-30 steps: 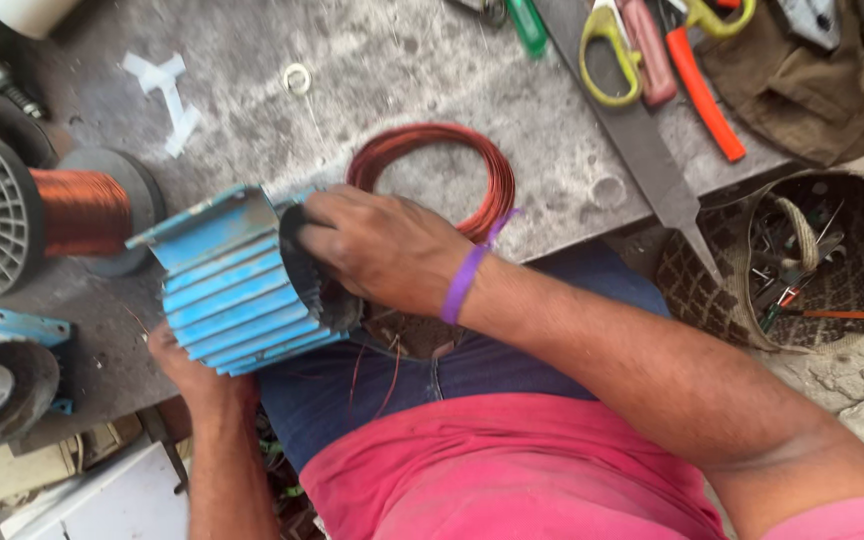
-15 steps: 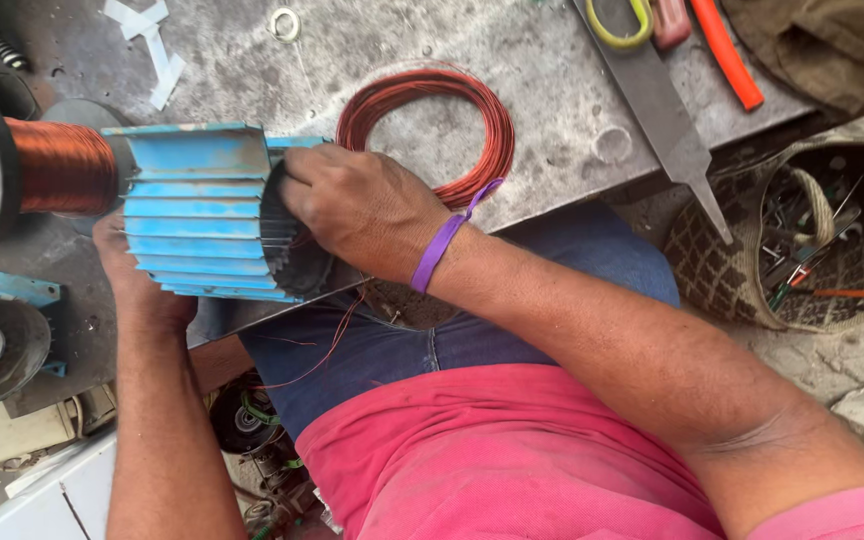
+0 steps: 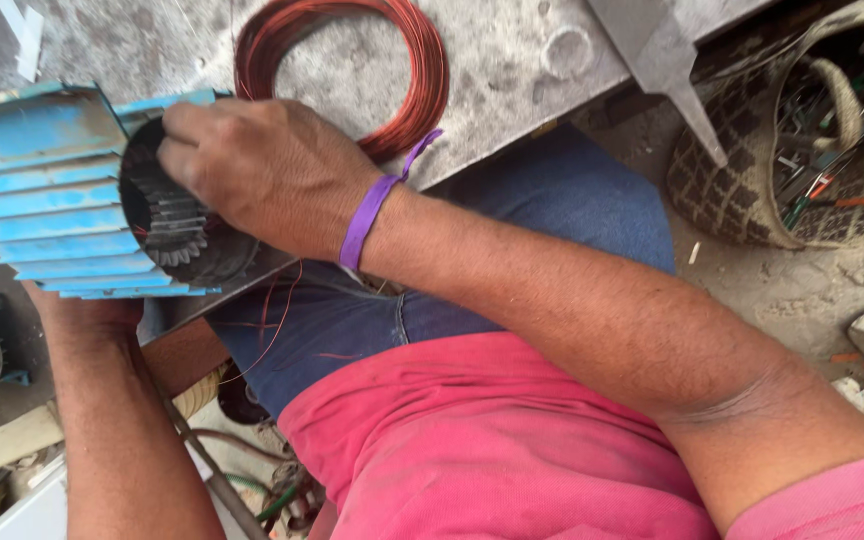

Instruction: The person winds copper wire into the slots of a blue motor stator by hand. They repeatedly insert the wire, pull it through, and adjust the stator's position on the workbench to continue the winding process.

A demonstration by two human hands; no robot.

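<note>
So I'm at a scuffed grey metal bench (image 3: 512, 60) over a dusty concrete floor (image 3: 792, 290). Count: one blue finned metal motor housing (image 3: 52, 195) lying on its side at the bench's near edge, one red copper wire coil (image 3: 422, 70) flat on the bench just behind it, one woven basket of tools (image 3: 722, 190) on the floor. My right hand (image 3: 262, 175) has its fingers (image 3: 177, 135) curled over the housing's open end, touching the rim. My left hand (image 3: 82, 310) props it from below; can't tell how its fingers sit.

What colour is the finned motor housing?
Light blue motor housing, seen in the head view.
</note>
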